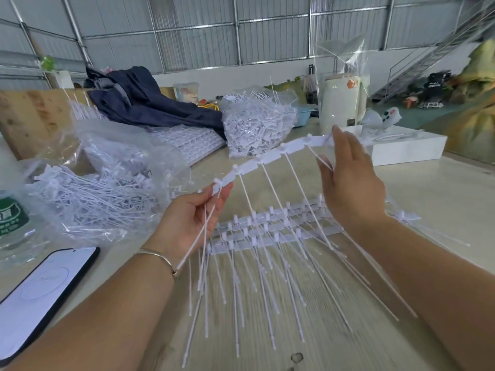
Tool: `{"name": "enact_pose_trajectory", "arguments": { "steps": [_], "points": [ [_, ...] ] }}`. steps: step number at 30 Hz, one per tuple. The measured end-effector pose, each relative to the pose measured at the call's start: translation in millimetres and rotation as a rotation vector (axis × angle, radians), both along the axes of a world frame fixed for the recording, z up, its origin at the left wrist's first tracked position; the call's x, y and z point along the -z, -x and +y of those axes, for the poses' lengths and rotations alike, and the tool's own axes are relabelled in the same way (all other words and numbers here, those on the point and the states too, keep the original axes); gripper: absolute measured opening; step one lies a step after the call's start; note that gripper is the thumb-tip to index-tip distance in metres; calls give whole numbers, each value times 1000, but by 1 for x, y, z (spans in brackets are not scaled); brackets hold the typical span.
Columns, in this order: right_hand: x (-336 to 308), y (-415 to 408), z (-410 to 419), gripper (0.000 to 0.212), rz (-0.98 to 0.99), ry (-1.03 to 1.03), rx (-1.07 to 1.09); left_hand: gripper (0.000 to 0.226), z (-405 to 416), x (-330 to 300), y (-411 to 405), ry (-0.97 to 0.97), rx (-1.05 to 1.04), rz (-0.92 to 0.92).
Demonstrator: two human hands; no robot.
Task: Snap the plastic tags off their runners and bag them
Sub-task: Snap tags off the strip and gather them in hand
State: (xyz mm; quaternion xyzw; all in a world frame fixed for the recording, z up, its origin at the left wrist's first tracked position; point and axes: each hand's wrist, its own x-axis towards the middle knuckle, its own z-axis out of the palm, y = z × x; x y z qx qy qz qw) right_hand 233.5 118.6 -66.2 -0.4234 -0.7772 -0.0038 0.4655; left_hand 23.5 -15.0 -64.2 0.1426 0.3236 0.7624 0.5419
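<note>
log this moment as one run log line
left hand: pinching tag strip end | right hand: fingers at far end | bag: open, part-filled

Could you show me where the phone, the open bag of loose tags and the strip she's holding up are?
phone (pixel 40 287): head view, middle of its screen.
open bag of loose tags (pixel 88 194): head view, tags inside.
strip (pixel 270 158): head view, its flat middle.
</note>
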Motion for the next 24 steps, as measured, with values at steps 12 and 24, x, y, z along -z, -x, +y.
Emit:
{"name": "enact_pose_trajectory", "arguments": {
  "steps": [12, 24],
  "points": [
    [-16, -3, -11, 52, -488, -62, 344, 15, 8, 12, -4, 256, -83, 496],
    [-7, -2, -12, 45, -781, 449, 282, 18, 8, 10, 2, 250, -89, 614]
  ]
}}
